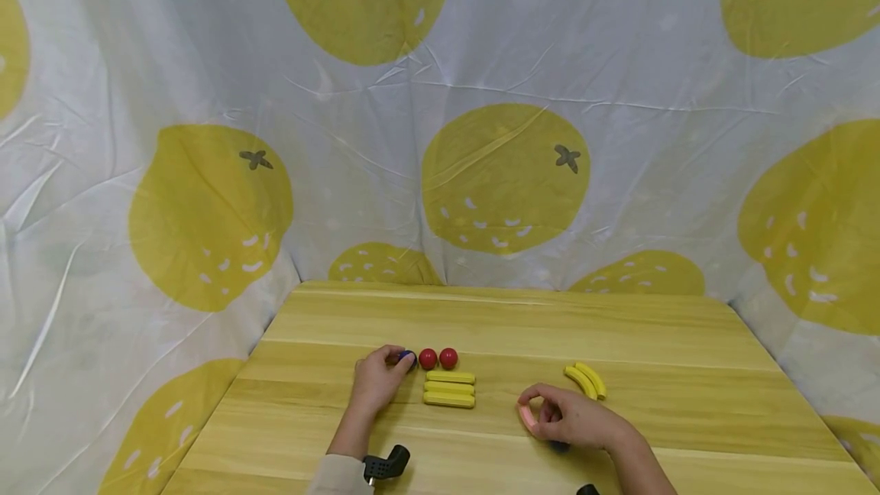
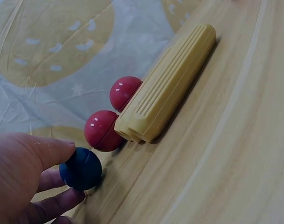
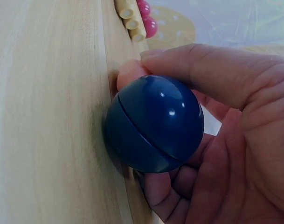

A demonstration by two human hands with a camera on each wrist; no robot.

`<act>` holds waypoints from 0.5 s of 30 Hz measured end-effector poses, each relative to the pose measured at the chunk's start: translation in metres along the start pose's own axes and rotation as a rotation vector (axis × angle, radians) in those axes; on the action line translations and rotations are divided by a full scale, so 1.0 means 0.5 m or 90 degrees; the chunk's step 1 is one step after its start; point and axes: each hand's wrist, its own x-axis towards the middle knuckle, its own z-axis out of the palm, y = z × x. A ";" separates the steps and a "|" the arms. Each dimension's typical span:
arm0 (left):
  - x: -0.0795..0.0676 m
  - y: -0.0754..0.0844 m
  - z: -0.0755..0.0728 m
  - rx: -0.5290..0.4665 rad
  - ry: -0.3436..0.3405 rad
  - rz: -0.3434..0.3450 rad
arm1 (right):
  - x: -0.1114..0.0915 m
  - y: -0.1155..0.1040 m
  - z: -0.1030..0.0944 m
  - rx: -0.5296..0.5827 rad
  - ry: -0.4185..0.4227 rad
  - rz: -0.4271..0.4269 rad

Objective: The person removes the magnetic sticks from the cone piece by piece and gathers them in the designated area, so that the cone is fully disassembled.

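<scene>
My left hand [image 1: 376, 380] pinches a blue ball [image 2: 81, 170] between thumb and fingers, at the left end of a short row with two red balls [image 1: 438, 358]. A seam runs round the ball. My right hand [image 1: 584, 418] pinches a small pink curved piece [image 1: 527, 415] by its ends, low over the wooden table. A second blue ball [image 3: 155, 123], glossy and seamed, sits close under that hand; in the right wrist view it covers much of the pink piece [image 3: 130, 74]. In front of the red balls lie three ridged yellow bars [image 1: 450, 389], side by side.
Two curved yellow pieces [image 1: 583, 380], banana-like, lie side by side just beyond my right hand. The wooden table [image 1: 344, 313] ends at the back against a hanging white cloth [image 1: 357, 174] with a yellow fruit print, which also hangs along both sides.
</scene>
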 end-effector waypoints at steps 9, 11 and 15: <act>-0.001 -0.001 0.000 -0.009 -0.006 -0.008 | 0.003 -0.001 0.003 -0.018 0.028 0.032; -0.002 -0.001 0.000 -0.012 -0.004 -0.007 | 0.003 -0.003 0.004 -0.030 0.041 0.041; -0.001 -0.003 0.001 -0.017 -0.002 -0.008 | 0.001 -0.004 0.003 -0.053 0.069 0.033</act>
